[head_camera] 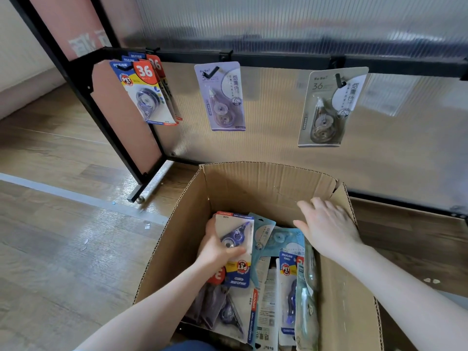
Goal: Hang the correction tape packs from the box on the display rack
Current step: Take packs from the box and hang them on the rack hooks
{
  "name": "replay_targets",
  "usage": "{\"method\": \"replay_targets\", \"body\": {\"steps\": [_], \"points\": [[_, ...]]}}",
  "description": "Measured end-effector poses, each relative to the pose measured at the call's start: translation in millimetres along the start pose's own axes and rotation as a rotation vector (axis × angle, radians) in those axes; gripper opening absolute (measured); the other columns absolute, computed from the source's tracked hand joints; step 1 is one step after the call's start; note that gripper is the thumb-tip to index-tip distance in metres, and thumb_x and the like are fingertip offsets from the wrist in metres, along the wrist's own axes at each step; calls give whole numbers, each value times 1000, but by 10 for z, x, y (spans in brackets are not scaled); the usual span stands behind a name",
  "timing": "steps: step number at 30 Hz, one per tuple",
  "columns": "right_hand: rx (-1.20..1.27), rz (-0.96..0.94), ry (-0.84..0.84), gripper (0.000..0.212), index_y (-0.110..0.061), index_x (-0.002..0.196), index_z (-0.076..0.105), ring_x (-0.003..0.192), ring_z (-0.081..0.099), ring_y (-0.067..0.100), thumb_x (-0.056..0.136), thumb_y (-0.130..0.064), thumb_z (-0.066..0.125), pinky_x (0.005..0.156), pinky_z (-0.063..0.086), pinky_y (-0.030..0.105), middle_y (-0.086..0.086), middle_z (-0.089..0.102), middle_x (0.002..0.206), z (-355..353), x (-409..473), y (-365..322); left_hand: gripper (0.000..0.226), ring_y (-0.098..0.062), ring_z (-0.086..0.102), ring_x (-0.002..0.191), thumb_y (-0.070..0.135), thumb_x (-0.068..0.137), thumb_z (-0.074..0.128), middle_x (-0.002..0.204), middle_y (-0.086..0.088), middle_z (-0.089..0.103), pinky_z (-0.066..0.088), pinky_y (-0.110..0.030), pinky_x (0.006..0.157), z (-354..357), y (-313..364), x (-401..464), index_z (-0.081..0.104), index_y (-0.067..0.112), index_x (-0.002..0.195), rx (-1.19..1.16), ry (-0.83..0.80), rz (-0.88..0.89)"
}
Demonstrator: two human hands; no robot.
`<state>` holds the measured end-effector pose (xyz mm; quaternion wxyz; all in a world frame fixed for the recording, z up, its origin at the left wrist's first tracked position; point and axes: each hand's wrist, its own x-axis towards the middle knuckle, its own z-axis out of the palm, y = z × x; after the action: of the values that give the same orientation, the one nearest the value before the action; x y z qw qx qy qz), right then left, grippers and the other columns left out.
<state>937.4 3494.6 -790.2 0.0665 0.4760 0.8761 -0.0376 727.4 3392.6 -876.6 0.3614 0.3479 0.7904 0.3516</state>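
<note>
An open cardboard box (253, 183) stands on the floor with several correction tape packs inside. My left hand (217, 247) grips a blue and red pack (236, 239), held upside down above the others. My right hand (326, 224) hovers over the box's right side with its fingers spread, holding nothing. Under it lies a light blue pack (281, 239). On the display rack's black rail (278, 58), a few blue and red packs (144, 92) hang at the left, a purple pack (222, 96) in the middle and a grey pack (329, 107) at the right.
The rack's black frame leg (136, 188) stands on the wooden floor left of the box. A ribbed translucent panel (379, 160) backs the rack. A second cardboard flap (417, 236) lies to the right of the box.
</note>
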Motion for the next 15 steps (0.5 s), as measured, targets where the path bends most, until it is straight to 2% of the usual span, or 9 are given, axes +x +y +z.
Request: {"method": "replay_targets", "body": {"steps": [4,9,11,15], "points": [[61,54,-57,47,-18,137,36,122,46,24,99,-45,36,98,38,35,7,48,133,63,83,-35,83,-4,58,98,14,63,88,106,13,57,47,-19,81,-66,58,-35,33,26,124,-163,23,55],[142,112,-90,47,-16,136,39,119,50,24,98,-43,40,92,41,33,8,51,130,114,201,-110,83,5,56,90,13,63,88,103,20,53,46,-8,64,-145,80,-52,32,30,123,-257,49,65],[164,127,-132,45,-14,131,43,115,52,26,97,-44,42,87,43,34,8,53,127,170,279,-163,84,5,55,89,15,63,88,103,20,52,46,-9,65,-163,70,-43,31,31,123,-266,67,59],[244,188,-179,44,-13,126,47,110,56,27,96,-45,45,77,43,32,7,57,124,388,416,-210,91,0,55,95,18,64,88,107,16,52,45,-13,74,-163,44,-23,32,24,136,-268,93,39]]}}
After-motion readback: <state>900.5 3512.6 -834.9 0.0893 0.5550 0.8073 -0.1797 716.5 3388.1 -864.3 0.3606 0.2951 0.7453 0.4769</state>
